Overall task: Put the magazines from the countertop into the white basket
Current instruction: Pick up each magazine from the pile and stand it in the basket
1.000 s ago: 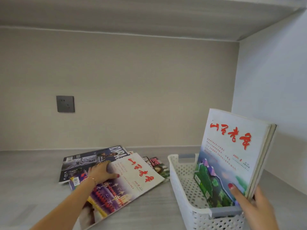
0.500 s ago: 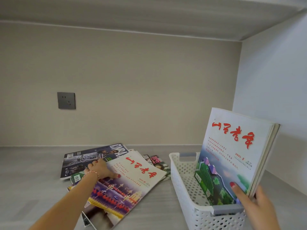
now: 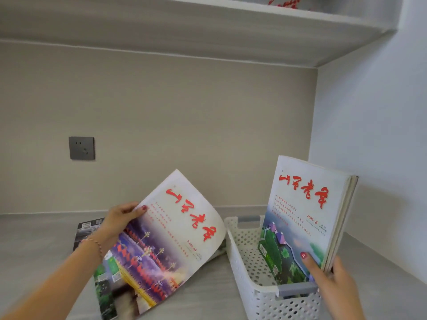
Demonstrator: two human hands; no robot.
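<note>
A: Where is the white basket (image 3: pixel 242 257)?

B: On the grey desk (image 3: pixel 34 245), in the corner by the right wall. It is perforated, with a grey handle on its near end and another on its far end.

A: Is anything in it?

B: A stack of magazines (image 3: pixel 305 209) stands upright inside, against the basket's right side and leaning a little to the right. The front cover is white with red brush lettering over a picture of green hills.

A: What is the right hand (image 3: pixel 332 287) doing?

B: Its grip is closed on that stack at the lower near corner, just above the basket's near handle. The thumb lies on the front cover and the fingers go behind the stack.

A: And the left hand (image 3: pixel 120 222)?

B: Left of the basket, its grip is closed on another magazine (image 3: pixel 166 245) at its left edge, thumb on the cover and fingers underneath. This one is raised and tilted, its upper corner up in the air and its right edge curling just beside the basket's left wall. It carries the same red lettering, above a picture of purple and red rows.

A: Is anything left on the desk?

B: A dark magazine (image 3: pixel 89 229) lies flat left of the basket, mostly hidden behind the left wrist. More covers show under the raised magazine, but they are blurred, so I cannot tell how many.

A: Anything else?

B: A grey wall socket (image 3: pixel 81 148) sits on the back wall, up and to the left of the basket.
</note>
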